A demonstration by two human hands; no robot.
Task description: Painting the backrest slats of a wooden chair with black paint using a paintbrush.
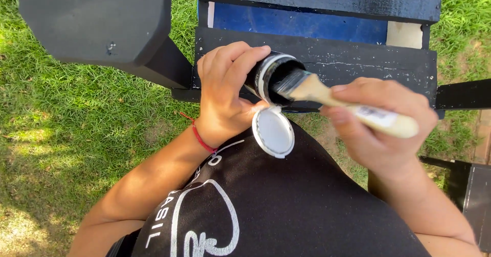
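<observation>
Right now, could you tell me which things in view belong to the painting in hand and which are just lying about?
In use:
left hand holding the paint can
right hand dipping the brush into it
white lid hanging at the can
black slatted piece

Lying about:
black panel
black part at the right edge
grass

Bright sun, dappled grass (76, 134) shadows, sharp focus.
</observation>
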